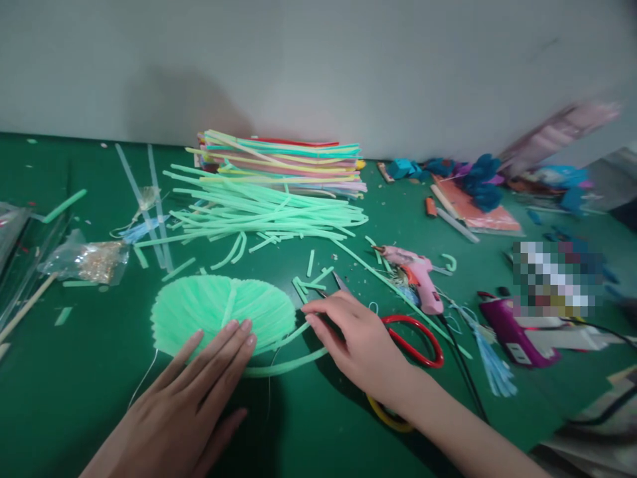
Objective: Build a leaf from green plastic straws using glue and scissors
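A mint-green leaf-shaped piece, made of fuzzy pipe cleaners laid side by side, lies flat on the table. My left hand rests on its lower edge, fingers stretched out and pressing down. Off its right edge runs a loose green pipe cleaner, curving below the piece and passing under my right hand. Thumb and forefinger of that hand are pinched on the pipe cleaner beside the piece's right end. Thin pale threads hang from the lower edge. Partly beneath my right hand lie scissors with red and yellow handles.
Behind the piece lie a pile of green pipe cleaners and a multicoloured bundle. To the right are a pink glue gun with its cord, a blue tassel and a purple tool. A bag of gold bits sits left.
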{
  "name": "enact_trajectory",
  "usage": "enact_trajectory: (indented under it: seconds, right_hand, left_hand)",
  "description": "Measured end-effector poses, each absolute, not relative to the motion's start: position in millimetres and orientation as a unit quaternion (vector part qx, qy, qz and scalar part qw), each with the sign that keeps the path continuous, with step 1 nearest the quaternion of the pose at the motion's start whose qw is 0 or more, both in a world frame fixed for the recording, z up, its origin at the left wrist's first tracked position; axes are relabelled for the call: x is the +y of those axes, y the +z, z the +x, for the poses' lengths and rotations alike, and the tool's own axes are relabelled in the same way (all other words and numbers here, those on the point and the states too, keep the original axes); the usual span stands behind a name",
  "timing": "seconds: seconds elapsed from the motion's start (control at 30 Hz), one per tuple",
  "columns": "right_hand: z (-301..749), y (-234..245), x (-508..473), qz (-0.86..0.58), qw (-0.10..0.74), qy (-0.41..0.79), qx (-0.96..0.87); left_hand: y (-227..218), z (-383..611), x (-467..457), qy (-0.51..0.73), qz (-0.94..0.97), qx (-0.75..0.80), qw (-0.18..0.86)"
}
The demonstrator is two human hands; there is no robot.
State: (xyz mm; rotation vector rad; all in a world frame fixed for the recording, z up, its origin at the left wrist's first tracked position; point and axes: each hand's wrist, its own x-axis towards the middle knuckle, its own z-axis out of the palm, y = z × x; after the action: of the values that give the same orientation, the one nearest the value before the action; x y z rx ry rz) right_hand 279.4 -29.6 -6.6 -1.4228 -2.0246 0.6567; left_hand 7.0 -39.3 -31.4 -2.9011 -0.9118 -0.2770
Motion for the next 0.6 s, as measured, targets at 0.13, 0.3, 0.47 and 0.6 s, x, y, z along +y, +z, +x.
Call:
enact_trajectory:
  seconds: [0.13,0.3,0.47,0.6]
  right_hand:
    - [275.0,8.1,-29.3,-0.569,0.309,0.476,-0.595]
    - [270.0,22.0,-25.8,-0.524,0.379,0.617,-0.448]
    - [275.4,24.0,-23.5,-0.518,0.392,0.609,-0.454]
    - [282.5,15.7,-26.4,-0.594,0.352,0.551,-0.468]
  left_hand:
    - [-30.4,7.2,-39.0,-0.124,-0.948,-0.294,0.025]
    - [-24.0,16.0,-45.0,-0.19,-0.926,-0.321,0.063]
    - [-22.2,9.1,-48.4,-0.163,-0.93,-0.307,0.118]
    - [-22.6,1.5,-44.3,-0.188,-0.927,-0.314,0.086]
